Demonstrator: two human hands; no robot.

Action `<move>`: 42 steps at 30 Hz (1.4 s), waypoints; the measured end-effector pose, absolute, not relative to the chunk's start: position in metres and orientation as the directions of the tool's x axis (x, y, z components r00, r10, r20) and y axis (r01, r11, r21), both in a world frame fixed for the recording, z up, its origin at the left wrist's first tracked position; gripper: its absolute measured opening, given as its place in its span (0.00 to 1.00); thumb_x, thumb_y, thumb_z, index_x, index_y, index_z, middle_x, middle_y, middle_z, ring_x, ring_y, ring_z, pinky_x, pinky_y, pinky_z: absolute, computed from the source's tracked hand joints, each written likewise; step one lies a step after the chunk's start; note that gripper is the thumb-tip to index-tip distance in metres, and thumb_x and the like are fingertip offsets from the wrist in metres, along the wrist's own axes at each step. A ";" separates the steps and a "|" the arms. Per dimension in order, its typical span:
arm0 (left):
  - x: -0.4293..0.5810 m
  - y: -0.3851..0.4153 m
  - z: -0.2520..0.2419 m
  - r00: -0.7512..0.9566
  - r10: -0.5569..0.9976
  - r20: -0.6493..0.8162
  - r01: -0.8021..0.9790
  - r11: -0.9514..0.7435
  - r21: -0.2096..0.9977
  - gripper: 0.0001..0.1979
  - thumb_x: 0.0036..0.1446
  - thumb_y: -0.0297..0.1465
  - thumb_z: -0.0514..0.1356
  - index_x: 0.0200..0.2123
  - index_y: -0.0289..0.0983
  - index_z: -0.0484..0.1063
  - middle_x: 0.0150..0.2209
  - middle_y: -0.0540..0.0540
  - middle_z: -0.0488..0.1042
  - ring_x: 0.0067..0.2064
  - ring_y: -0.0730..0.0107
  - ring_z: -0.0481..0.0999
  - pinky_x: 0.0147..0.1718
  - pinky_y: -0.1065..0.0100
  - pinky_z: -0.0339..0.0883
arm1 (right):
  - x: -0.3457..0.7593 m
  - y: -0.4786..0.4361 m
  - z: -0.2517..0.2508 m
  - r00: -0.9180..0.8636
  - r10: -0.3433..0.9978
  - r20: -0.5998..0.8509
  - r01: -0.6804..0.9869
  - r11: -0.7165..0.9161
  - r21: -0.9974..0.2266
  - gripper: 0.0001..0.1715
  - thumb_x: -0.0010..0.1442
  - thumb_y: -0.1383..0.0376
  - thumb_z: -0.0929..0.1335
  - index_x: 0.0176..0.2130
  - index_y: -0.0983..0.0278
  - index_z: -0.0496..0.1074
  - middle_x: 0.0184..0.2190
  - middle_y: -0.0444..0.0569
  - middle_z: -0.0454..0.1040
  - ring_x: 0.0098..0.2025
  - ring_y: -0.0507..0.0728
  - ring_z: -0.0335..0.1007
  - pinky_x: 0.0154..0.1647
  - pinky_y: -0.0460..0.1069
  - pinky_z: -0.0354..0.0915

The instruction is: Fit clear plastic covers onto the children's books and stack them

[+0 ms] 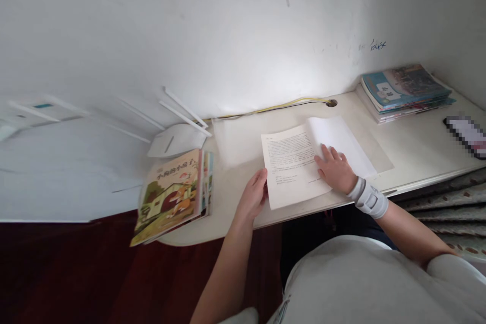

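Note:
A printed paper document [290, 162] lies on the white desk [235, 187], its top sheet partly lifted or folded toward the right. My left hand [253, 193] rests against the document's left edge, fingers curled on the paper's side. My right hand [336, 168] lies flat on the page's right half with fingers stretched out, pressing it down. A grey wrist band [367, 197] wraps my right wrist.
A stack of picture books [170, 195] overhangs the desk's left front edge. A white router [176, 136] with antennas stands behind it. Another book stack [404, 92] sits at the far right, a blurred-out phone [467, 135] beside it. A yellow cable [281, 106] runs along the wall.

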State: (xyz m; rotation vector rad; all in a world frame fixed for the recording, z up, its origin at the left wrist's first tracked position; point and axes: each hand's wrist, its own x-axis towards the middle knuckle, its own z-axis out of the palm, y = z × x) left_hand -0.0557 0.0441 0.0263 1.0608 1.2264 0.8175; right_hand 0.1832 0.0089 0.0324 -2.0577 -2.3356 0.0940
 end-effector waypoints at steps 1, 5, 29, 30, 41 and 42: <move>-0.054 0.044 0.026 0.161 0.945 -0.285 0.063 0.278 0.958 0.29 0.52 0.49 0.58 0.51 0.37 0.69 0.49 0.41 0.75 0.49 0.56 0.74 0.42 0.62 0.70 | 0.184 0.009 0.032 -0.122 0.992 -0.017 0.991 0.120 -0.064 0.26 0.63 0.62 0.57 0.59 0.61 0.60 0.66 0.61 0.46 0.64 0.72 0.48 0.53 0.66 0.54; -0.052 0.042 0.027 0.182 0.949 -0.257 0.081 0.245 0.966 0.30 0.54 0.48 0.58 0.56 0.41 0.65 0.53 0.43 0.72 0.52 0.56 0.72 0.45 0.61 0.69 | 0.184 0.008 0.032 -0.119 0.993 -0.014 0.992 0.118 -0.054 0.26 0.63 0.61 0.57 0.59 0.61 0.61 0.66 0.61 0.47 0.63 0.72 0.49 0.53 0.66 0.54; -0.067 0.044 0.019 0.103 0.964 -0.243 0.451 0.173 0.876 0.15 0.45 0.41 0.63 0.32 0.36 0.75 0.32 0.45 0.78 0.32 0.64 0.74 0.33 0.66 0.66 | 0.198 0.015 0.041 -0.170 0.985 -0.018 0.978 0.167 -0.125 0.33 0.63 0.59 0.60 0.65 0.59 0.51 0.68 0.58 0.37 0.68 0.68 0.35 0.60 0.68 0.45; -0.067 0.044 0.020 0.112 0.963 -0.245 0.506 0.157 0.848 0.14 0.47 0.41 0.61 0.32 0.36 0.74 0.29 0.46 0.77 0.28 0.66 0.73 0.30 0.67 0.65 | 0.199 0.022 0.040 -0.191 0.981 -0.022 0.975 0.186 -0.123 0.33 0.63 0.59 0.60 0.65 0.61 0.51 0.68 0.58 0.38 0.68 0.68 0.34 0.61 0.69 0.43; -0.072 0.037 0.046 0.046 0.994 -0.097 0.937 -0.009 0.350 0.24 0.57 0.36 0.51 0.56 0.35 0.59 0.41 0.37 0.76 0.45 0.50 0.74 0.44 0.51 0.66 | 0.195 0.058 0.038 -0.163 0.982 -0.098 0.971 0.142 -0.190 0.33 0.64 0.56 0.57 0.64 0.65 0.53 0.68 0.55 0.41 0.66 0.74 0.38 0.58 0.71 0.51; -0.068 0.037 0.049 0.057 0.998 0.005 0.957 -0.056 0.284 0.25 0.58 0.35 0.51 0.58 0.33 0.57 0.48 0.33 0.73 0.51 0.45 0.70 0.48 0.47 0.63 | 0.196 0.058 0.039 -0.210 0.974 -0.087 0.951 0.183 -0.250 0.34 0.64 0.53 0.57 0.65 0.64 0.51 0.68 0.54 0.41 0.67 0.73 0.38 0.58 0.68 0.52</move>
